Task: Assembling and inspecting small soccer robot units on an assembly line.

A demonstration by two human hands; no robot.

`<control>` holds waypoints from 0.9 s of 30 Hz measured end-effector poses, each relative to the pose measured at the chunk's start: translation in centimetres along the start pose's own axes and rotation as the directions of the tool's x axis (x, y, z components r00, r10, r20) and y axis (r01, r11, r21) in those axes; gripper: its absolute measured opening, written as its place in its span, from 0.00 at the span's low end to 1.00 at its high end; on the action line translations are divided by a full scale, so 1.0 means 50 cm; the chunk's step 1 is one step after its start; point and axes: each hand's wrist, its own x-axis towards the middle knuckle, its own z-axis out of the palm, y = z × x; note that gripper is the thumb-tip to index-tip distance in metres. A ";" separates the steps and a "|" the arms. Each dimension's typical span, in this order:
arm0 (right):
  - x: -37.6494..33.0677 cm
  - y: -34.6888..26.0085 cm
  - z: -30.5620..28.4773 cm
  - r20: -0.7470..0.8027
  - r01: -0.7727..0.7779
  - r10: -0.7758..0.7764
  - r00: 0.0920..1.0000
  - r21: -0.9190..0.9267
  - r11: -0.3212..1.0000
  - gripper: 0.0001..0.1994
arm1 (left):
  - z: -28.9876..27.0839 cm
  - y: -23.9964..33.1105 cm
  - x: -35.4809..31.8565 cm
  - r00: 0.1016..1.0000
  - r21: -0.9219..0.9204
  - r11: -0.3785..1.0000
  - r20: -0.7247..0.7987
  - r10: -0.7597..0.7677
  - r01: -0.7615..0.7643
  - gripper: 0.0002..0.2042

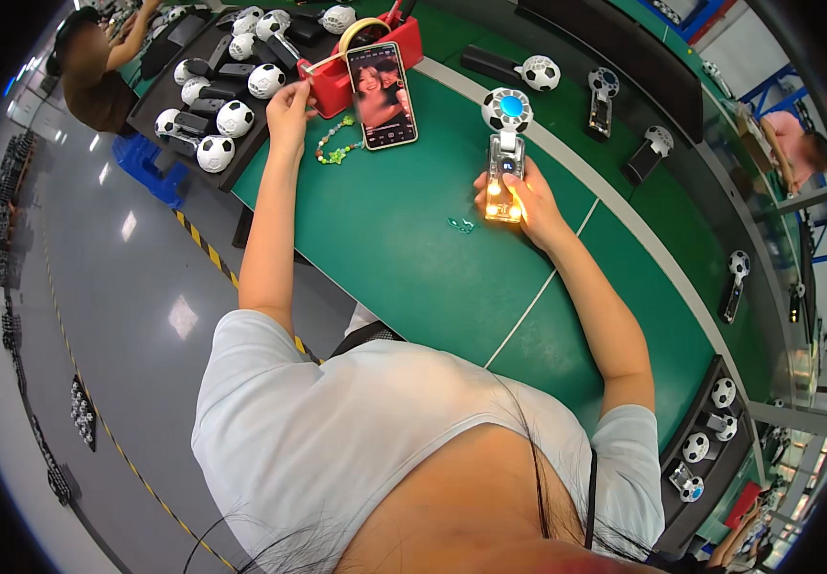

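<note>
- A small handheld fan [506,153] with a football-patterned round head and a clear handle stands on the green table [404,258], right of its middle; the lower part of the handle glows orange-yellow.
- The right hand [518,196] wraps closed around that glowing handle, fingers curled about it, holding the fan upright on the table.
- The left hand [289,100] is stretched far forward to the red tape holder [337,81], fingers pinched narrow at a thin pale strip by its edge; whether it grips the strip I cannot tell.
- A phone [382,94] leans against the red holder, screen lit, between the two hands.
- A bead bracelet [337,142] in green and pale colours lies just left of the phone, near the left hand.
- A small green piece [460,225] lies on the table just left of the right hand.
- A dark tray [212,86] of more football fans sits at the far left of the table.
- More such fans lie along the belt [624,124] beyond the white line, and a second tray [710,450] holds some by the right elbow.
- Another person [98,67] works at the upper left.
</note>
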 end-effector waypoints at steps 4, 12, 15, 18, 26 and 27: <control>-0.006 -0.003 0.007 -0.005 0.014 -0.014 1.000 -0.062 0.998 0.18 | -0.021 -0.017 -0.006 0.997 0.136 0.988 0.024 -0.078 0.074 0.14; 0.000 0.002 -0.002 -0.015 0.057 -0.058 0.998 -0.062 0.996 0.18 | 0.011 0.009 -0.054 0.911 0.231 0.901 -0.106 0.399 -0.368 0.09; 0.002 0.003 -0.005 -0.041 0.050 -0.052 0.998 -0.039 0.998 0.18 | 0.059 0.048 -0.133 0.893 0.212 0.872 -0.001 0.451 -0.440 0.06; 0.002 0.006 -0.007 -0.075 -0.001 0.000 0.997 -0.014 1.000 0.18 | 0.116 0.087 -0.216 0.885 0.260 0.847 0.194 0.424 -0.463 0.05; 0.004 0.000 0.004 -0.062 0.060 -0.058 0.996 0.035 0.998 0.20 | 0.216 0.130 -0.342 0.745 0.097 0.993 0.667 -0.016 -0.065 0.10; 0.004 -0.001 0.005 -0.057 0.074 -0.072 0.996 0.037 0.997 0.20 | 0.221 0.128 -0.345 0.696 0.122 0.990 0.717 -0.041 -0.066 0.13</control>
